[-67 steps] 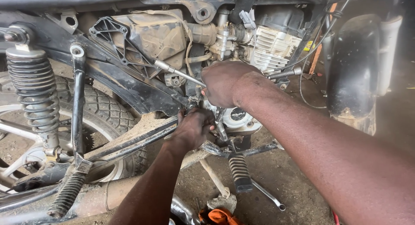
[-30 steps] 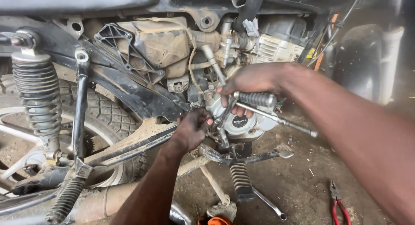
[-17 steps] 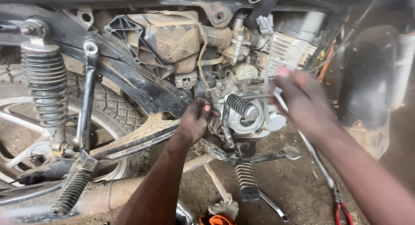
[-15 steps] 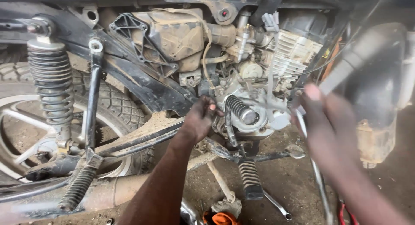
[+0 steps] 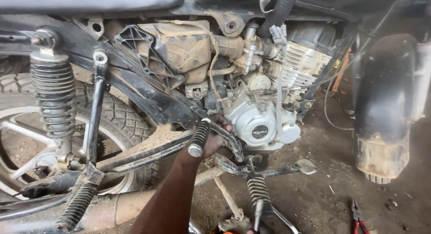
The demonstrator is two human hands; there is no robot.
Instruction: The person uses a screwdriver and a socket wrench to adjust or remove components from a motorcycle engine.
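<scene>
While the head view is the only one available, entries below refer to it alone.

Left hand (image 5: 210, 142): reaches up from 6 o'clock along a bare forearm, fingers curled around the kick-start lever (image 5: 215, 137) of the motorcycle, close against the silver engine side cover (image 5: 258, 124). Grip closed on the lever. Right hand: not seen in frame.

Lever orientation: its ribbed, rubber-sleeved pedal end (image 5: 199, 137) has a long axis running roughly from 12 to 6 o'clock, tilted slightly, with the round capped end toward 6–7 o'clock. The metal arm curves from the hand toward 4 o'clock, ending below the cover.

Containers: none open; the dusty tan airbox (image 5: 179, 47) sits at 11 o'clock of the hand, contents not visible.

Counts:
- Coil-spring rear shock (image 5: 54, 97): one, upright, at 9 o'clock.
- Rear wheel (image 5: 116, 117) with knobbed tyre: one, behind the shock.
- Ribbed footpegs: two, one (image 5: 258, 193) at 5 o'clock of the hand, one (image 5: 76, 207) near the exhaust at 7 o'clock.
- Exhaust pipe (image 5: 116, 209): one, dusty, running along the lower edge.
- Red-handled pliers (image 5: 359, 216): one pair, lying on the dirt floor at 4 o'clock, well apart from the hand.
- Black front mudguard (image 5: 381, 99): one, at 3 o'clock
</scene>
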